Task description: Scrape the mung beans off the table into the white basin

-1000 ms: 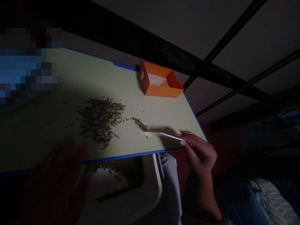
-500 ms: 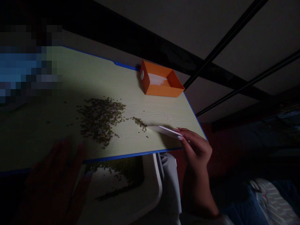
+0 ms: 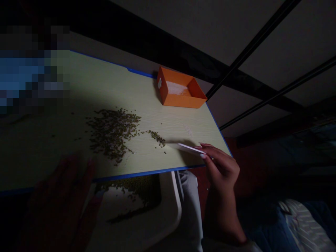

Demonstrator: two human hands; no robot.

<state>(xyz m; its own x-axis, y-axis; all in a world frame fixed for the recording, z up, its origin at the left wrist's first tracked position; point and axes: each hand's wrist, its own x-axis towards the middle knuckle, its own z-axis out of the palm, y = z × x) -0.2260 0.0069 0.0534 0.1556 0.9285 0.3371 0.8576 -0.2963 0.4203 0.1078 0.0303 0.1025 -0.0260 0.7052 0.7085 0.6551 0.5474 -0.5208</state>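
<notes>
My right hand point(image 3: 219, 164) pinches a thin, flat white card-like piece point(image 3: 193, 148) between thumb and fingers, tilted over the table. The far end of this piece comes close to a short trail of small green beans point(image 3: 156, 137). Left of it lies a larger spread pile of green beans point(image 3: 112, 131) with pale grains among them. My left hand point(image 3: 65, 192), in deep shadow, rests at the table's near edge with its fingers stretched out and apart. Nothing shows in it.
An orange open box point(image 3: 183, 101) holding white grains stands at the far right of the pale table point(image 3: 147, 161) with blue edging. Below the near edge sits a white tub point(image 3: 170, 213) with more green beans. Stray pale grains lie near the right edge.
My right hand and the white piece have shifted very slightly right and down, away from the bean trail. The piles and my left hand look the same.
</notes>
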